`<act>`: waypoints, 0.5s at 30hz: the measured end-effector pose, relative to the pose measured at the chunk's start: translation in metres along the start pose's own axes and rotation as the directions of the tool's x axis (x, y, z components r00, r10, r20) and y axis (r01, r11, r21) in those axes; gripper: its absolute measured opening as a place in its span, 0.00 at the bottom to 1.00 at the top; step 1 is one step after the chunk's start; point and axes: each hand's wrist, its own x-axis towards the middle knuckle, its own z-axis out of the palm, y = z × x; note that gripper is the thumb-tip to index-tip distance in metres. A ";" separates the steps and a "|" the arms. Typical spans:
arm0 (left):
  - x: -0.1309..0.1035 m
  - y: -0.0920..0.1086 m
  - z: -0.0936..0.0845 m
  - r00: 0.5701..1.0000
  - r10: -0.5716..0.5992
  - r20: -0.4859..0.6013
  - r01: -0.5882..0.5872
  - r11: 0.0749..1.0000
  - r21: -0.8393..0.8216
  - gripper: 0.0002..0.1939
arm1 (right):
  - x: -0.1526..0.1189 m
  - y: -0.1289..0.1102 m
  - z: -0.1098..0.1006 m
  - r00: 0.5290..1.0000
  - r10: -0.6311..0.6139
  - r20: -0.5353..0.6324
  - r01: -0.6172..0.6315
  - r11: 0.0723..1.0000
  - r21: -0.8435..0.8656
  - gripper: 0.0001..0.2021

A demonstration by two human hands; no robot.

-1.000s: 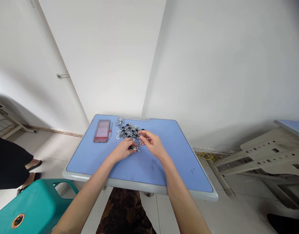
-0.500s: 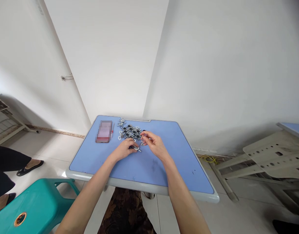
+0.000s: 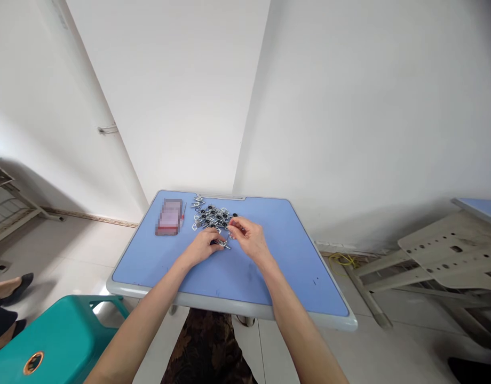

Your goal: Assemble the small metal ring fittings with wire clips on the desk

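Note:
My left hand (image 3: 204, 246) rests low over the blue tabletop, its fingers closed on a small shiny forked metal part (image 3: 226, 245) whose prongs stick out toward the right. Just to the right, my right hand (image 3: 248, 236) is held in a pinch at the near right edge of a heap of small metal parts (image 3: 214, 216) with black round pieces among them. What sits between its fingertips is too small to make out. A few separate forked metal parts (image 3: 198, 201) lie behind the heap, toward the back left.
A phone (image 3: 169, 217), blurred out, lies on the left of the table (image 3: 269, 282), with a thin red-handled tool (image 3: 183, 213) beside it. A green stool (image 3: 65, 330) stands at front left, near another person's feet (image 3: 15, 290). Another desk (image 3: 441, 250) stands at right.
My right hand has shifted slightly left and its fingers have drawn closer together near the heap. My left hand keeps its hold. The other person's feet have moved left.

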 end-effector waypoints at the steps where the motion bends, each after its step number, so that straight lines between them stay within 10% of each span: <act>1: 0.000 0.000 0.000 1.000 0.001 -0.004 -0.001 1.000 0.004 0.07 | 0.000 0.000 0.000 1.000 0.000 -0.013 -0.001 1.000 -0.008 0.06; 15: 0.000 -0.002 -0.001 0.999 -0.052 0.017 0.053 0.993 -0.101 0.07 | -0.001 0.005 0.004 0.999 0.031 0.031 -0.033 0.998 0.050 0.09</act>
